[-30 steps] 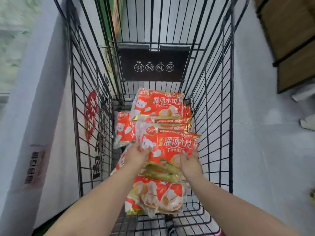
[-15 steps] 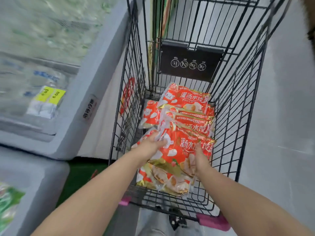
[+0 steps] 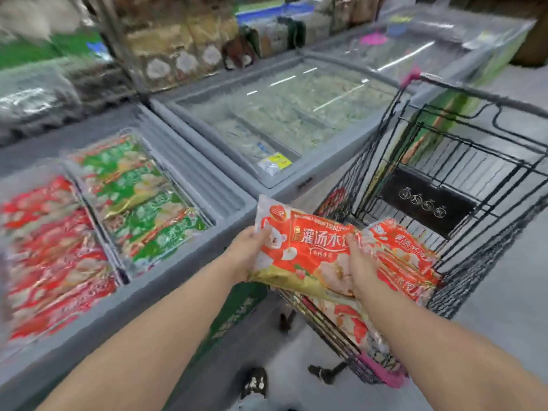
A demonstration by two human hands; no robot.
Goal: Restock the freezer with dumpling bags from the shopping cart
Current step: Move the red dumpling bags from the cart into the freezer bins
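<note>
An orange-red dumpling bag [image 3: 305, 247] with white lettering hangs in the air above the cart's left rim, held by both hands. My left hand [image 3: 247, 252] grips its left edge and my right hand [image 3: 360, 269] grips its right side, fingers over the front. More orange dumpling bags [image 3: 400, 256] lie stacked in the black wire shopping cart [image 3: 462, 161] on the right. The open chest freezer [image 3: 166, 280] stands on the left, with red dumpling bags [image 3: 50, 262] in its left section and green bags [image 3: 139, 200] in the right section.
A second chest freezer [image 3: 275, 120] with a glass lid stands behind, next to the cart, with a third one further right. Shelves of packaged goods [image 3: 178, 51] rise behind the freezers. Grey floor lies right of the cart. The whole view is motion-blurred.
Both hands have lifted the top dumpling bag out of the cart and carried it left toward the freezer. My view has swung left, bringing the open freezer into sight.
</note>
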